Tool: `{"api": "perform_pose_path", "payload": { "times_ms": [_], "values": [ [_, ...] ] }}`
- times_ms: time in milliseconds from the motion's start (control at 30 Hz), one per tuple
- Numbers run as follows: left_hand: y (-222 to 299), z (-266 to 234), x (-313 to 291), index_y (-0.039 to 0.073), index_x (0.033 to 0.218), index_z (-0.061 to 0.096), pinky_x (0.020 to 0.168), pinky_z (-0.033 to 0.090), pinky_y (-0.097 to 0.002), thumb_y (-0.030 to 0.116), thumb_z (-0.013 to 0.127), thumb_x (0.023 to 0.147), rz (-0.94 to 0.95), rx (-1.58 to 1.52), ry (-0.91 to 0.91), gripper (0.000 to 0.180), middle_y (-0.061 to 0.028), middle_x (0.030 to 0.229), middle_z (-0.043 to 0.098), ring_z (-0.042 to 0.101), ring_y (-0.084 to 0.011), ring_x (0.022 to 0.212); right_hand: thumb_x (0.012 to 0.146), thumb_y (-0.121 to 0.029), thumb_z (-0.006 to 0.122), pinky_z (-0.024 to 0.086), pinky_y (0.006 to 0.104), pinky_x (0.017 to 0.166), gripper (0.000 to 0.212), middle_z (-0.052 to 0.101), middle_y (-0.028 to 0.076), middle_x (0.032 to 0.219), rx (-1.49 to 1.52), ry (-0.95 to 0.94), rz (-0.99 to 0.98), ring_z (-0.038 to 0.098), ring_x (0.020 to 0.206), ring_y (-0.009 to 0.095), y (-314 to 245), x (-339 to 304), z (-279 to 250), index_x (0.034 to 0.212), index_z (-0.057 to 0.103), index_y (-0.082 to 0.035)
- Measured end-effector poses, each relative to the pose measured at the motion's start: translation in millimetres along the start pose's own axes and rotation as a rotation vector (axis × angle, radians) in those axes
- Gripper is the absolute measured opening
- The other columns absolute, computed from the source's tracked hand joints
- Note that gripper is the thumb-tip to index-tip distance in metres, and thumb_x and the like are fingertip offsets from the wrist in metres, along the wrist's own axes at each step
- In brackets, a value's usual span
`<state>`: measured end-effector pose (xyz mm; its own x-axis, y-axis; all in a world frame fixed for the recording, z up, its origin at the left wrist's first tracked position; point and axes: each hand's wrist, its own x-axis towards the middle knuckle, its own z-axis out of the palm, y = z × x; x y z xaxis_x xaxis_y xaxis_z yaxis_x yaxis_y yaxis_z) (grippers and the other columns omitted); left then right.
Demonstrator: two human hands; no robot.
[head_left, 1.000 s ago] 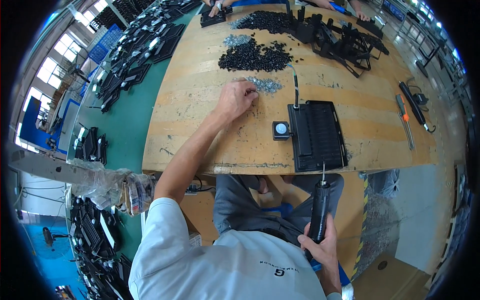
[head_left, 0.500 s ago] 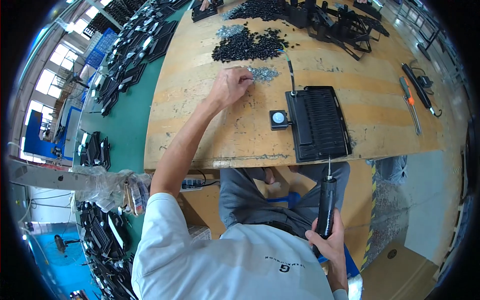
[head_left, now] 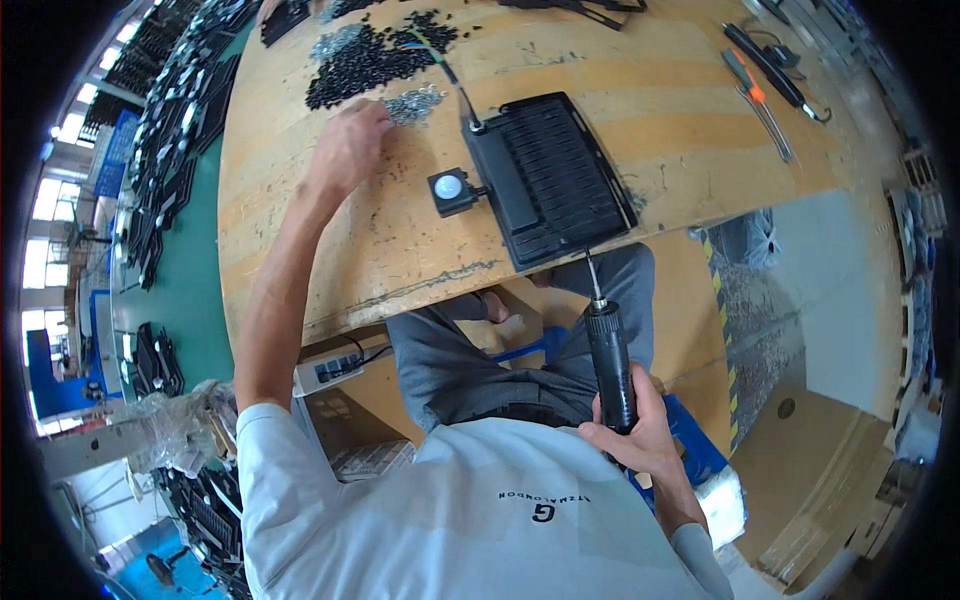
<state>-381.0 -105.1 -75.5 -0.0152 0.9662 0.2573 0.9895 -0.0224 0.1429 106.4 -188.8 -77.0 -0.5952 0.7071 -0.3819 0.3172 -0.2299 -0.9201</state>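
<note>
My right hand (head_left: 640, 425) is wrapped round a black electric screwdriver (head_left: 612, 365), its bit pointing up at the near edge of a finned black floodlight housing (head_left: 555, 165). A square sensor head with a white dome (head_left: 449, 188) sticks out from the housing's left side, and a cable with coloured wire ends (head_left: 455, 80) rises from its far left corner. Farther left, my left hand (head_left: 350, 148) rests beside a small pile of silver screws (head_left: 415, 104). Its fingers are drawn together, and whatever is between them is too small to make out.
Behind the screws lies a heap of small black parts (head_left: 375, 65). An orange-handled screwdriver (head_left: 752, 88) and another black power screwdriver (head_left: 765, 65) lie at the far right. Left of the wooden bench (head_left: 690, 150), a green surface (head_left: 180, 235) carries rows of black lamps.
My view has turned, so the bench and lamp appear farther left and tilted. My left hand stays by the silver screws, and my right hand keeps hold of the electric screwdriver.
</note>
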Motion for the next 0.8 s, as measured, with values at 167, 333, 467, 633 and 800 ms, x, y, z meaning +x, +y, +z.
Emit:
{"api": "perform_pose_path", "payload": {
  "times_ms": [167, 333, 467, 633, 800],
  "values": [
    [47, -17, -25, -0.001, 0.097, 0.063, 0.072, 0.050, -0.0281, 0.008, 0.062, 0.098, -0.275, -0.635, 0.375, 0.009, -0.0064, 0.090, 0.066, 0.060, -0.0139, 0.078, 0.075, -0.018, 0.086, 0.047, 0.0263, 0.061, 0.066, 0.059, 0.002, 0.078, 0.073, 0.018, 0.066, 0.058, 0.068, 0.008, 11, -8, -3, 0.128, 0.051, -0.002],
    [177, -30, -69, 0.000, 0.100, 0.062, 0.077, 0.050, -0.0258, -0.003, 0.060, 0.096, -0.096, -0.891, 0.232, 0.005, -0.0067, 0.094, 0.064, 0.060, -0.0118, 0.085, 0.076, -0.016, 0.084, 0.046, 0.0265, 0.062, 0.066, 0.058, 0.001, 0.078, 0.122, -0.026, 0.099, 0.058, 0.068, 0.009, 13, -8, -10, 0.130, 0.051, -0.001],
    [208, 11, -61, 0.002, 0.100, 0.063, 0.080, 0.051, -0.0316, -0.003, 0.065, 0.092, 0.017, -0.837, 0.175, 0.010, -0.0094, 0.094, 0.066, 0.064, -0.0199, 0.086, 0.076, -0.017, 0.084, 0.046, 0.0271, 0.063, 0.065, 0.058, 0.001, 0.077, 0.071, -0.045, 0.120, 0.058, 0.069, 0.010, 15, -8, -12, 0.130, 0.051, -0.001],
    [211, 19, -51, 0.002, 0.099, 0.064, 0.077, 0.051, -0.0352, -0.004, 0.067, 0.089, 0.095, -0.692, 0.270, 0.012, -0.0116, 0.093, 0.066, 0.063, -0.0257, 0.086, 0.075, -0.021, 0.085, 0.047, 0.0277, 0.064, 0.064, 0.059, 0.001, 0.078, 0.055, -0.048, 0.111, 0.058, 0.070, 0.010, 23, -2, -11, 0.127, 0.053, -0.002],
    [208, 22, -47, 0.001, 0.098, 0.065, 0.077, 0.050, -0.0350, -0.003, 0.068, 0.089, 0.088, -0.717, 0.249, 0.011, -0.0114, 0.092, 0.066, 0.063, -0.0262, 0.086, 0.075, -0.022, 0.085, 0.047, 0.0284, 0.063, 0.062, 0.061, 0.001, 0.079, 0.001, -0.057, 0.113, 0.059, 0.071, 0.010, 19, 5, -13, 0.125, 0.055, -0.002]
  ]
}}
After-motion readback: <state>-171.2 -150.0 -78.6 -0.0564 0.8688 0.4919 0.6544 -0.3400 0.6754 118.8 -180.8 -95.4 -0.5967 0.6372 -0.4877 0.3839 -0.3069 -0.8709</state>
